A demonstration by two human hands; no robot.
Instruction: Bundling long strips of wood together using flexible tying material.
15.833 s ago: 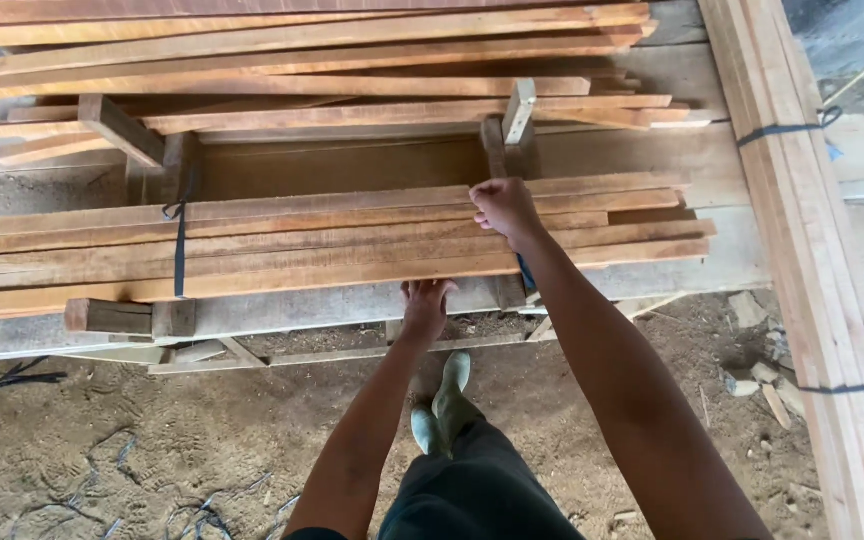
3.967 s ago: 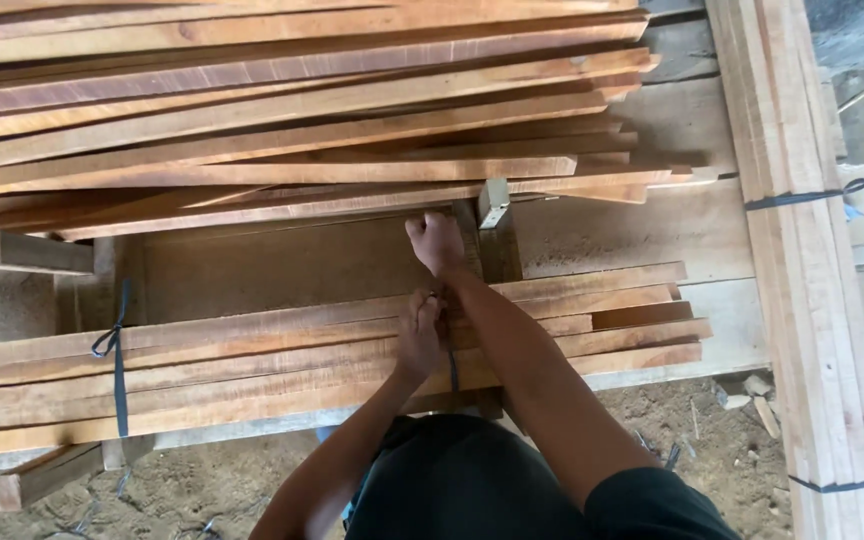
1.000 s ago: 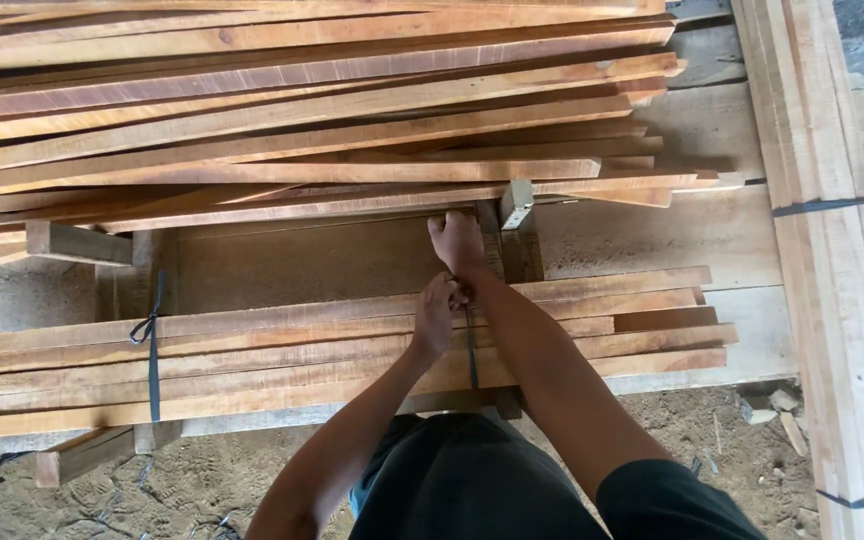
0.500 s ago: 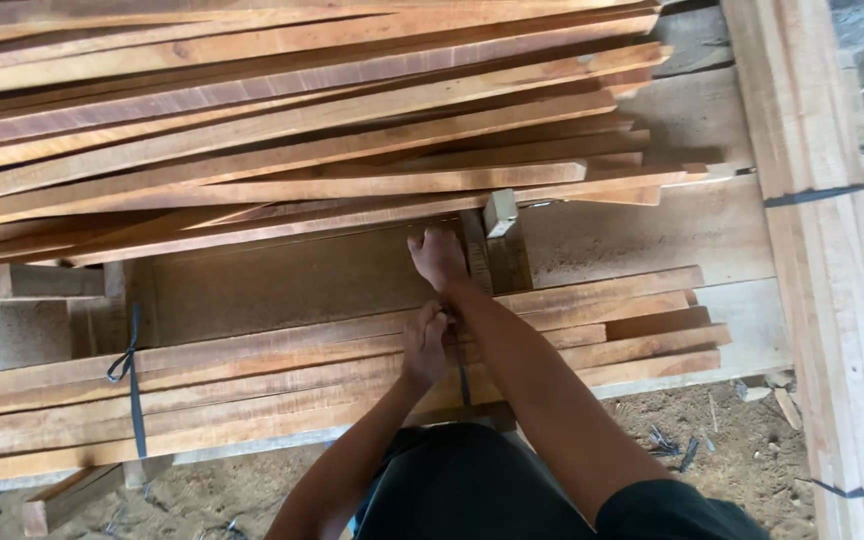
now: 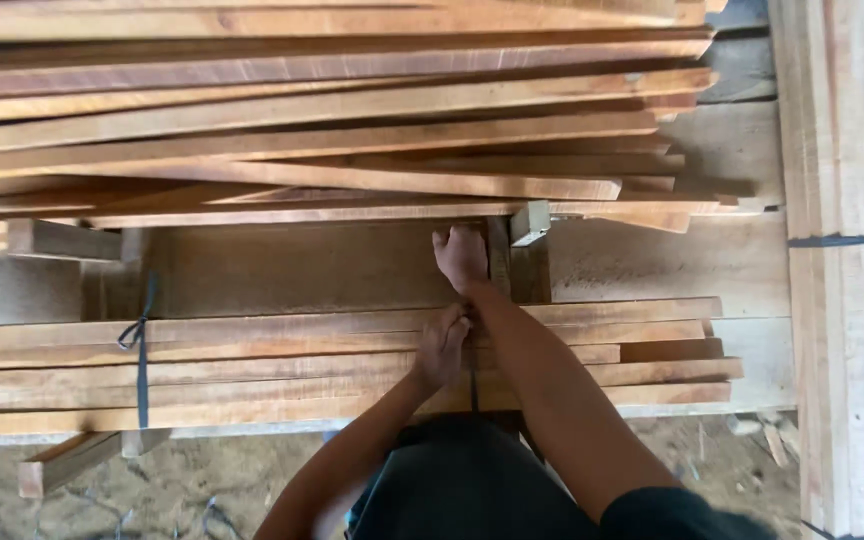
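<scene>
Head view is showing the person leaning over a bundle [image 5: 252, 372] of long reddish slats that is lying across a low wooden frame; the left hand [image 5: 442, 350] is resting on top of the bundle, its fingers curling shut around the top of a dark strap [image 5: 473, 385] that is running down the near face of the slats; the right hand [image 5: 462, 255] is reaching past the bundle, near a short upright block [image 5: 530, 222], fingers folding into a loose fist with knuckles up; what it is gripping I cannot tell, as the palm is facing away.

Judging by this, the step in hand is the binding of the bundle's right part, with the strap being drawn or knotted on top; finishing it is calling for tension from both hands and slats staying squared.

A second strap [image 5: 140, 350], knotted on top, is circling the bundle further left; a loose stack [image 5: 302, 130] of similar slats is lying beyond; a paler bundle [image 5: 837, 300] is running along the right edge, crossways to the others, bound by its own dark band [image 5: 837, 240]; no printed labels, packages or signs are showing, only bare timber and ties; dirt ground [image 5: 202, 490] is lying below.
</scene>
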